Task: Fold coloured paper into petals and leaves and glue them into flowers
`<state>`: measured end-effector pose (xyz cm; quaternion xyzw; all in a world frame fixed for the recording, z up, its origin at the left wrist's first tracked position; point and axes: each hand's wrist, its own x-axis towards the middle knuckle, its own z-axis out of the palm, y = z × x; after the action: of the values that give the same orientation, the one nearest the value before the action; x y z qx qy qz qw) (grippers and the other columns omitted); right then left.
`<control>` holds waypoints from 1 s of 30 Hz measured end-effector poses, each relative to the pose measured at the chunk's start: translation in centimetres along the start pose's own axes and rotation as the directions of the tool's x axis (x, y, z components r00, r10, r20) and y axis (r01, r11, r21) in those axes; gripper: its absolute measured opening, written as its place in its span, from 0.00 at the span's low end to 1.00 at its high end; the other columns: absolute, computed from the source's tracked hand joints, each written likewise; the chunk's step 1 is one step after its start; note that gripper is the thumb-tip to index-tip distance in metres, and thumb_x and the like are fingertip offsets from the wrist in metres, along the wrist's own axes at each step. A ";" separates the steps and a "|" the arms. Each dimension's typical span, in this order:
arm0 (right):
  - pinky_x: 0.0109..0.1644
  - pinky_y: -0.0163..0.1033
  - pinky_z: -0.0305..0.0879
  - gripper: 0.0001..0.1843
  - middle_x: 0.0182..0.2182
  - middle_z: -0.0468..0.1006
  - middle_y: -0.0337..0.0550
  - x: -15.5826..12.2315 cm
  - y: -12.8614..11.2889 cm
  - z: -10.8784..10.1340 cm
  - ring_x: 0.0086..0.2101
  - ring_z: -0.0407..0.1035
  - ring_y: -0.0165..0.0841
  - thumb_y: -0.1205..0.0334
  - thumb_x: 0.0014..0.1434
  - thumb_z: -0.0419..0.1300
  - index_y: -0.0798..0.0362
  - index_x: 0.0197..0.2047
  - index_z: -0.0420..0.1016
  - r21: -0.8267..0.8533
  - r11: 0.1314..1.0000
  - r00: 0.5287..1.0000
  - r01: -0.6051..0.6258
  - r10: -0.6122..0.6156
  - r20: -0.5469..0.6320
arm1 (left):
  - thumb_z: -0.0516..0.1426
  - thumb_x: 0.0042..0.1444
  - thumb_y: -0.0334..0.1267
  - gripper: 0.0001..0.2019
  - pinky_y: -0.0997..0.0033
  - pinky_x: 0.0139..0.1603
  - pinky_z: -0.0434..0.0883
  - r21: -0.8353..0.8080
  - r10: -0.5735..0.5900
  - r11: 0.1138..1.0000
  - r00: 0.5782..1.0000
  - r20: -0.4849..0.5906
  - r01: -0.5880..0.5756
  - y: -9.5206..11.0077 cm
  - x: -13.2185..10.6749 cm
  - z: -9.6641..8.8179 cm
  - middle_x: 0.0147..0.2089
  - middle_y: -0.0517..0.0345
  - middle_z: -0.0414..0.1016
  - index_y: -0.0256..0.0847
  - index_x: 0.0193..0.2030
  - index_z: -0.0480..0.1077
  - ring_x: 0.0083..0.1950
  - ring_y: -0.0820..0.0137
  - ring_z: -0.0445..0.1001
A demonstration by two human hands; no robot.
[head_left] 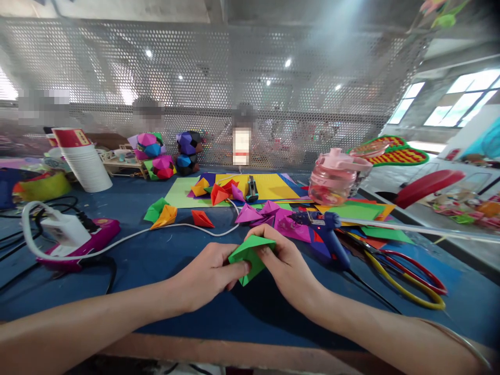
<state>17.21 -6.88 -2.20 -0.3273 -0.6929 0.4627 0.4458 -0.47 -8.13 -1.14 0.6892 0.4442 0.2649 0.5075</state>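
Observation:
A piece of folded green paper (253,256) is held between my two hands above the blue table. My left hand (213,271) pinches its left side, thumb on the near face. On the right side, my right hand (287,263) grips it with the thumb pressed against the paper and the fingers behind, partly hidden. Just beyond my hands lie several folded purple paper pieces (269,214). A blue glue gun (334,242) rests to the right of my right hand. Folded orange (164,214) and red paper pieces (203,219) lie farther left.
Scissors (406,276) with red and yellow handles lie at right, below a pink bottle (332,177). Stacked paper cups (88,166) lean at left behind a purple power strip (82,242). A white cable (156,227) crosses the table. A utility knife (252,188) lies on yellow sheets.

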 end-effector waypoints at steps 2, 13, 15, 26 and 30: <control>0.34 0.33 0.59 0.08 0.30 0.65 0.35 0.3 0.4 0.0 0.31 0.59 0.27 0.57 0.65 0.53 0.52 0.37 0.66 -0.006 1.000 1.000 -0.018 0.019 0.022 | 0.54 0.58 0.39 0.10 0.79 0.21 0.55 0.005 0.001 1.000 1.000 -0.026 -0.001 -0.2 0.1 -0.1 0.19 0.68 0.62 0.38 0.27 0.62 0.20 0.80 0.57; 0.33 0.33 0.58 0.10 0.27 0.65 0.34 0.0 0.6 -0.3 0.30 0.59 0.28 0.57 0.65 0.53 0.52 0.33 0.64 -0.232 0.973 0.999 -0.005 0.017 0.049 | 0.55 0.56 0.40 0.11 0.78 0.19 0.53 -0.056 -0.027 0.998 0.999 0.038 0.029 0.2 0.1 -0.1 0.17 0.69 0.60 0.39 0.25 0.61 0.18 0.80 0.56; 0.35 0.34 0.60 0.09 0.30 0.68 0.36 0.2 0.6 -0.3 0.32 0.62 0.29 0.57 0.64 0.54 0.53 0.36 0.66 -0.187 0.982 0.997 -0.020 0.033 0.070 | 0.54 0.56 0.40 0.12 0.78 0.19 0.53 -0.066 -0.031 0.997 0.999 0.034 0.033 0.2 0.2 -0.2 0.17 0.69 0.59 0.39 0.24 0.60 0.18 0.79 0.55; 0.36 0.35 0.63 0.07 0.30 0.72 0.38 0.1 0.2 -0.5 0.32 0.65 0.31 0.59 0.62 0.57 0.53 0.36 0.71 -0.171 0.985 0.997 -0.016 0.028 0.065 | 0.54 0.59 0.38 0.10 0.76 0.27 0.54 0.075 0.153 0.985 0.988 0.025 -0.155 0.2 0.2 -0.3 0.24 0.65 0.58 0.37 0.28 0.62 0.27 0.77 0.54; 0.33 0.34 0.59 0.10 0.26 0.67 0.35 0.3 0.2 -0.6 0.29 0.61 0.29 0.57 0.62 0.57 0.54 0.32 0.70 -0.092 0.994 0.997 -0.055 0.060 0.048 | 0.52 0.59 0.35 0.09 0.77 0.28 0.55 0.133 0.188 0.972 0.981 0.049 -0.193 0.3 0.0 -0.4 0.25 0.65 0.57 0.38 0.28 0.60 0.28 0.76 0.54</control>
<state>17.66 -6.33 -2.21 -0.3550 -0.7145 0.4518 0.3991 -0.68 -8.01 -0.77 0.7665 0.3838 0.2689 0.4392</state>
